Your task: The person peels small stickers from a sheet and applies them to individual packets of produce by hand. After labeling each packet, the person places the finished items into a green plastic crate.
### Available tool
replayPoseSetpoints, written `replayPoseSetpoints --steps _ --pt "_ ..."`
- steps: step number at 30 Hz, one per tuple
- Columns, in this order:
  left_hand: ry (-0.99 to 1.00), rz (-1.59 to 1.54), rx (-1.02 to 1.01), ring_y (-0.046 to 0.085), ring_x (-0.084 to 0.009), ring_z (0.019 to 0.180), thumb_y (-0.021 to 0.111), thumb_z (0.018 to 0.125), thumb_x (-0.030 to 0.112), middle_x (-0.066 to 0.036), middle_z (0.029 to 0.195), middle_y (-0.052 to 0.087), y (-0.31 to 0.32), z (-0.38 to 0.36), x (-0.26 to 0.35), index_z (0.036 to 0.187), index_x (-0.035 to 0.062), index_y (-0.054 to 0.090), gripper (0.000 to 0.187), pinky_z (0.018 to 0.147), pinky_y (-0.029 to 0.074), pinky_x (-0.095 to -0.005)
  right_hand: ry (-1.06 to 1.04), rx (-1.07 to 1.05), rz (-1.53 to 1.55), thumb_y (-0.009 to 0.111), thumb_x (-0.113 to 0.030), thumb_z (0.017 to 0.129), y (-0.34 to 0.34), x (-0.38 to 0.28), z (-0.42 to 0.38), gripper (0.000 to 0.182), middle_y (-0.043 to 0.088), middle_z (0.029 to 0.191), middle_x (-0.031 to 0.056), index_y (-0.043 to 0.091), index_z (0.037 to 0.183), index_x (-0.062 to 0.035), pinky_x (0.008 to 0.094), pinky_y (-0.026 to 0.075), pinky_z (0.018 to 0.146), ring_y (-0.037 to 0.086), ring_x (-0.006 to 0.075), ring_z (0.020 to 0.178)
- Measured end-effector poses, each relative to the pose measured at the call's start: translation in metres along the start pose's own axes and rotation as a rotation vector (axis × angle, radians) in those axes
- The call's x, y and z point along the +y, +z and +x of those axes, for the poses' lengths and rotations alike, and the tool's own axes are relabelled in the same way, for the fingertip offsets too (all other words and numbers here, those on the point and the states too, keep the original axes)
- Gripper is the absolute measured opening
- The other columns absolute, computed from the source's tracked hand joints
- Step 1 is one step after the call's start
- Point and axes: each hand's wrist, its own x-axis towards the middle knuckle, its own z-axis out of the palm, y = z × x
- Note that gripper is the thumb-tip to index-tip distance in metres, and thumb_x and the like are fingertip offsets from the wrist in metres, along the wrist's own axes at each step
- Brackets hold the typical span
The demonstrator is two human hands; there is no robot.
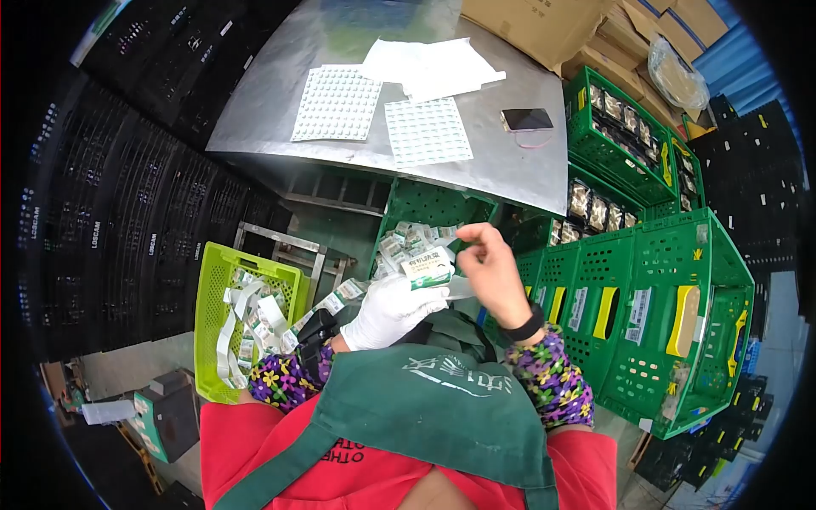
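Observation:
My left hand, in a white glove, is closed around a printed label with green and white colouring, held in front of my apron. From this hand a strip of labels runs down to the left. My bare right hand is just right of the label, its fingers curled together; whether something small is between them I cannot make out. Beyond my hands, more label strips lie in a dark green crate. A lime-green basket at the left holds a tangle of label strips and white backing.
Sticker sheets, white paper and a phone lie on the metal table. Green crates stand at the right, some holding packed goods. Black crates are stacked at the left.

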Motion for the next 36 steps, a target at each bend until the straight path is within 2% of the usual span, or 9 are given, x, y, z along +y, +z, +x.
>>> replayPoseSetpoints --steps 2,6,7,10,14,23,26,29,36 --pt "0.011 0.033 -0.030 0.069 -0.0276 0.095 0.071 0.085 0.013 -0.012 0.104 0.071 -0.003 0.001 0.000 0.104 0.0067 0.073 0.020 0.082 0.054 -0.0359 0.141 -0.097 0.202 0.061 -0.004 0.087 -0.015 -0.008 -0.001 0.024 0.060 0.098 0.0051 0.057 0.111 -0.0003 0.0276 0.046 0.079 0.052 0.0112 0.084" --pt "-0.269 -0.305 0.161 0.069 -0.0195 0.082 0.067 0.088 0.012 -0.011 0.093 0.073 -0.014 0.013 0.000 0.103 0.0054 0.073 0.018 0.073 0.052 -0.0291 -0.263 -0.230 -0.350 0.067 -0.017 0.088 -0.024 -0.020 -0.017 0.022 0.063 0.091 0.0101 0.059 0.102 -0.0021 0.0328 0.047 0.076 0.060 0.0270 0.082" --pt "-0.352 -0.354 0.173 0.068 -0.0171 0.081 0.067 0.088 0.012 -0.010 0.091 0.073 -0.017 0.017 0.001 0.102 0.0041 0.073 0.017 0.073 0.052 -0.0288 -0.149 -0.303 -0.418 0.068 -0.021 0.087 -0.026 -0.020 -0.019 0.020 0.064 0.087 0.0123 0.061 0.093 -0.0031 0.0378 0.047 0.077 0.060 0.0334 0.085" --pt "-0.459 -0.400 0.188 0.066 -0.0136 0.078 0.067 0.088 0.012 -0.010 0.088 0.073 -0.019 0.019 0.000 0.099 0.0024 0.074 0.017 0.070 0.051 -0.0282 0.042 -0.299 -0.285 0.067 -0.018 0.086 -0.027 -0.018 -0.020 0.016 0.064 0.084 0.0104 0.063 0.088 -0.0034 0.0402 0.047 0.074 0.061 0.0330 0.083" --pt "-0.438 -0.339 0.192 0.062 -0.0103 0.069 0.068 0.087 0.013 -0.008 0.080 0.071 -0.015 0.020 0.003 0.097 0.0020 0.074 0.016 0.063 0.048 -0.0273 -0.329 -0.097 -0.297 0.065 -0.008 0.087 -0.016 -0.030 -0.015 0.010 0.060 0.081 0.0106 0.062 0.092 0.0003 0.0359 0.047 0.067 0.060 0.0260 0.074" --pt "-0.325 -0.388 0.117 0.060 -0.0108 0.066 0.070 0.087 0.016 -0.007 0.076 0.068 -0.009 0.021 0.009 0.095 0.0022 0.073 0.016 0.062 0.048 -0.0259 -0.431 -0.121 -0.277 0.065 -0.001 0.083 -0.007 -0.049 -0.008 0.008 0.057 0.087 0.0120 0.058 0.088 -0.0024 0.0355 0.049 0.067 0.059 0.0285 0.075" --pt "-0.517 -0.492 0.083 0.060 -0.0108 0.077 0.066 0.089 0.010 -0.005 0.082 0.069 -0.013 0.022 0.002 0.096 0.0009 0.073 0.014 0.069 0.048 -0.0258 -0.419 -0.131 -0.153 0.064 -0.002 0.087 -0.011 -0.045 -0.006 0.009 0.057 0.088 0.0077 0.055 0.090 -0.0038 0.0333 0.048 0.068 0.059 0.0212 0.077" --pt "-0.374 -0.329 0.076 0.065 -0.0155 0.081 0.065 0.091 0.013 -0.009 0.089 0.072 -0.017 0.021 -0.003 0.099 0.0012 0.072 0.016 0.074 0.051 -0.0290 0.032 -0.079 0.657 0.061 -0.008 0.095 -0.012 -0.044 -0.001 0.012 0.053 0.097 -0.0013 0.051 0.102 -0.0078 0.0255 0.047 0.074 0.053 0.0069 0.086" --pt "-0.163 -0.317 -0.052 0.068 -0.0202 0.090 0.068 0.088 0.010 -0.010 0.099 0.072 -0.019 0.019 0.010 0.103 0.0024 0.071 0.017 0.081 0.052 -0.0308 0.113 -0.108 0.486 0.064 0.000 0.088 0.006 -0.056 0.011 0.044 0.045 0.114 0.0091 0.039 0.123 -0.0081 0.0265 0.049 0.080 0.056 0.0124 0.090"
